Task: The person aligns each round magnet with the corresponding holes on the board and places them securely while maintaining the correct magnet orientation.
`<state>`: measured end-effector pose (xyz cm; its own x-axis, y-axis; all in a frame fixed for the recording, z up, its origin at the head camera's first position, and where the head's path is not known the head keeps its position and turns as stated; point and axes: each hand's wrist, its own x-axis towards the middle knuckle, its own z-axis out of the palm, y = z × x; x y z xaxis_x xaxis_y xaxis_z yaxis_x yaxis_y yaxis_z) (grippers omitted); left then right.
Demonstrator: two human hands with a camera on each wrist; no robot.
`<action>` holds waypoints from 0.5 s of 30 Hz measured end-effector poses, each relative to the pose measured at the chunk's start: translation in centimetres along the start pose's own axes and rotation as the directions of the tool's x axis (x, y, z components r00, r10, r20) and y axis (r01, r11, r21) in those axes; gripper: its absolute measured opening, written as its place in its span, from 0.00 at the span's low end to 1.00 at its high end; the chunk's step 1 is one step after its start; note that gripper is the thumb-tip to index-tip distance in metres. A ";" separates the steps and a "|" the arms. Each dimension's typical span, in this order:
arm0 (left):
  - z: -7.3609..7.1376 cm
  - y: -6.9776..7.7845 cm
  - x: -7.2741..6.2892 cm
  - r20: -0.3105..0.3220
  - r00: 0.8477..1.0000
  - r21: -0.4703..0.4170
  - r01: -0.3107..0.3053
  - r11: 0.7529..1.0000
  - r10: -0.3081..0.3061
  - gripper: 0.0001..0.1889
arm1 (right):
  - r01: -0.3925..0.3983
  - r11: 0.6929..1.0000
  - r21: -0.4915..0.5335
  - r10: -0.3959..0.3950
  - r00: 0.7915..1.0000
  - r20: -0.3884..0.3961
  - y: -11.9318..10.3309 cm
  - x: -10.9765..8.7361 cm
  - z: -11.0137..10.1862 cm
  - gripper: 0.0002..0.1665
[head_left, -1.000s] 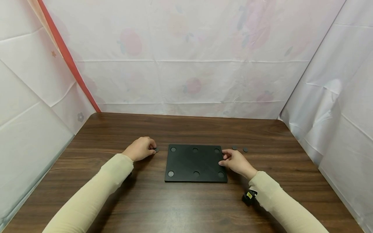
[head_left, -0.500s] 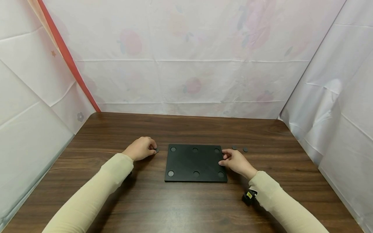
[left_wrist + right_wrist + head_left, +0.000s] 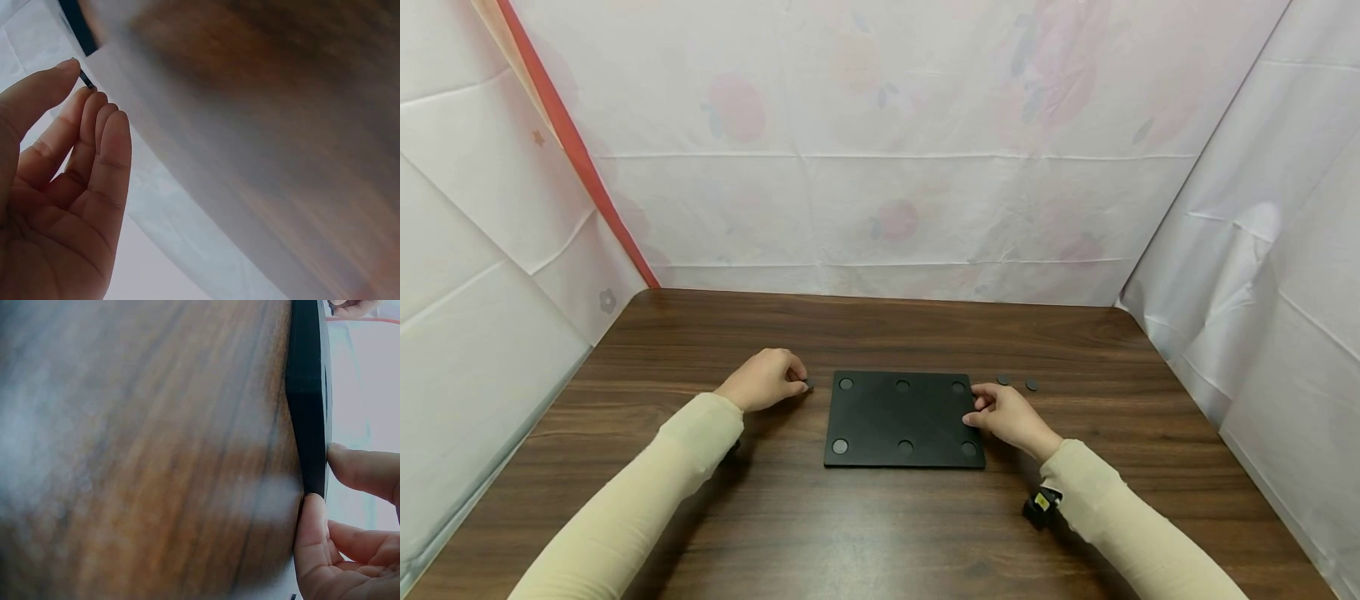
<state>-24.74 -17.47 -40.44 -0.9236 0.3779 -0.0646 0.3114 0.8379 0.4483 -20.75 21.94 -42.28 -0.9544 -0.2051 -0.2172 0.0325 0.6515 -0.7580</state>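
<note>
In the head view we look forward and down over the table (image 3: 880, 533). From each wrist we look very closely, with the left hand (image 3: 69, 197) at lower left, the right hand (image 3: 365, 547) at lower right. Head and right wrist views share the black board (image 3: 904, 417).

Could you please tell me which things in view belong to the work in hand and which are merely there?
Belong to the work, it seems:
black board, held by the right hand
small dark disc, pinched by the left hand
two loose discs, probably

Merely there:
patterned curtain
red strip
black wrist device
</note>
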 end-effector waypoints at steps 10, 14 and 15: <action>-0.4 2.1 0.3 -0.018 0.999 -0.028 -0.045 0.999 0.044 0.07 | -0.001 1.000 -0.005 0.001 1.000 0.000 0.0 0.0 0.0 0.35; -0.4 3.2 0.5 -0.018 0.998 -0.040 -0.059 0.997 0.058 0.07 | -0.004 1.000 -0.008 0.004 1.000 -0.002 0.0 0.0 -0.1 0.35; -0.3 3.4 0.5 -0.018 0.998 -0.043 -0.063 0.997 0.062 0.07 | -0.004 1.000 -0.009 0.004 1.000 -0.002 0.0 0.0 -0.1 0.35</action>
<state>-24.25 -14.56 -38.66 -0.9064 0.4220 -0.0204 0.3589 0.7946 0.4897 -20.76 22.00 -42.24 -0.9547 -0.2012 -0.2191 0.0337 0.6588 -0.7515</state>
